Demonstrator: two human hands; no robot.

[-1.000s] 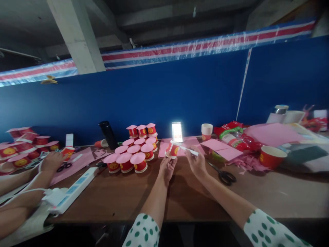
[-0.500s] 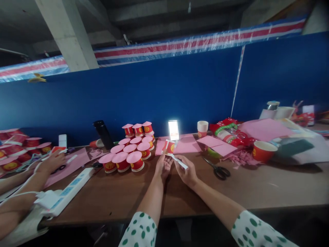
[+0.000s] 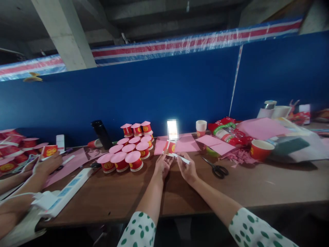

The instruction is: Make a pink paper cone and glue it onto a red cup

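My left hand [image 3: 162,167] is closed on a small red paper cup [image 3: 170,147] with a pale strip on its side, held just above the table. In my right hand [image 3: 189,172] is a slim white pen-like tube [image 3: 183,160], its tip pointing left at the cup's near rim. Whether tip and rim touch is too small to tell. Behind the cup, a pink paper sheet [image 3: 188,143] lies under a bright phone screen [image 3: 172,129]. Several red cups with pink paper discs on top [image 3: 133,156] stand in rows left of my hands.
Black scissors [image 3: 218,171] lie to my right, near pink scraps [image 3: 239,156] and a red paper cup [image 3: 260,150]. Further back stands a white-and-red cup [image 3: 201,128]. Leftward are a black bottle [image 3: 101,133], a power strip [image 3: 68,193] and another person's hands [image 3: 48,164] with a red cup.
My right hand and the white tube have moved slightly right, and the cup has turned a little in my left hand. The other person's hands have lowered and shifted left.
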